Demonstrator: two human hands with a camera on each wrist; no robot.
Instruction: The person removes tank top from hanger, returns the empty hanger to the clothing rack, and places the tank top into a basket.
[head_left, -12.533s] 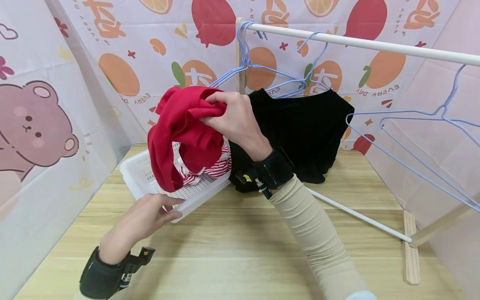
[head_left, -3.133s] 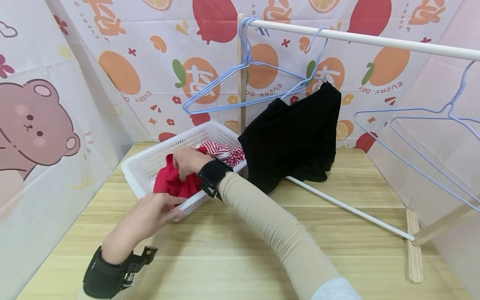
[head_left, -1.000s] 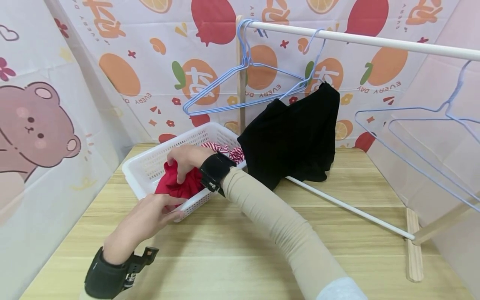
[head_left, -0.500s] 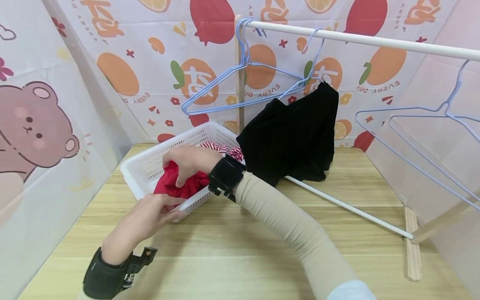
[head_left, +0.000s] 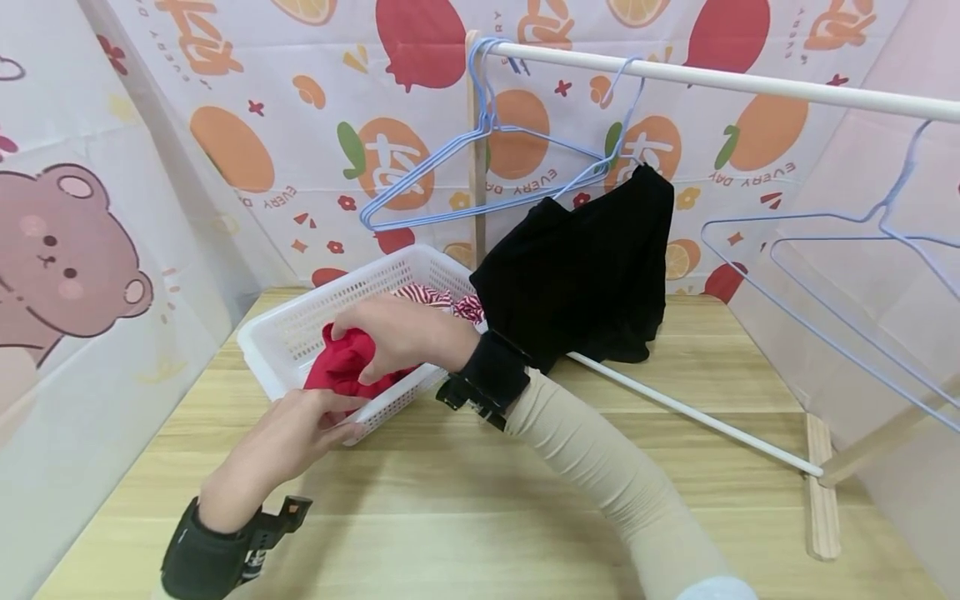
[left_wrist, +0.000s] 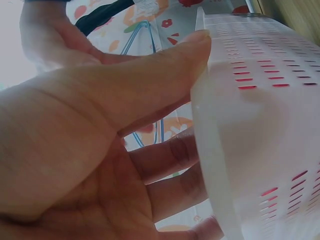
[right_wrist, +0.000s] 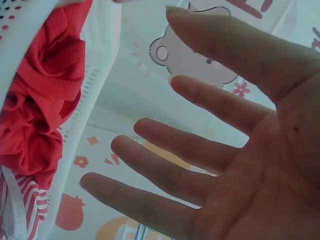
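A white perforated plastic basket (head_left: pixel 288 333) sits at the back left of the wooden table. My left hand (head_left: pixel 288 437) grips its near corner, thumb outside the rim and fingers inside, as the left wrist view shows. In the basket lies a crumpled red garment (head_left: pixel 337 367), with a red-and-white striped cloth (head_left: pixel 427 293) behind it. My right hand (head_left: pixel 408 332) hovers over the red garment, partly covering it. In the right wrist view the fingers (right_wrist: pixel 165 195) are spread, with nothing between them and the red cloth off to one side.
Right of the basket, a black garment (head_left: pixel 585 258) hangs askew from a blue hanger on the white rack rail (head_left: pixel 720 81). More blue hangers (head_left: pixel 420 179) hang at left and right. A low white bar (head_left: pixel 690 412) runs to the rack's wooden foot (head_left: pixel 823 517).
Earlier my right hand held the red garment up above the basket; now the garment lies inside. Lately that hand has risen off it and drifted right. My left hand keeps its place.
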